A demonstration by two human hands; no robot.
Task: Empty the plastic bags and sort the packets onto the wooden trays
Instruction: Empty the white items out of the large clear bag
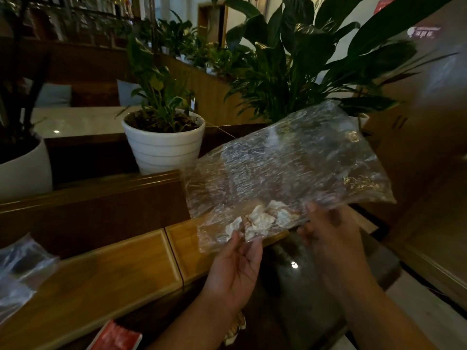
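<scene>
The clear plastic bag [290, 170] slants up and away from both hands, the left hand [235, 271] pinching its near edge just below the white packets [260, 221], the right hand [326, 238] gripping that edge beside them, above the wooden tray [182, 251].

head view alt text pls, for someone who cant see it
Two hands hold up a clear plastic bag with a few white packets in its lower edge: the left hand pinches the bottom, the right hand grips the side. Below lie two wooden trays beside potted plants.
</scene>
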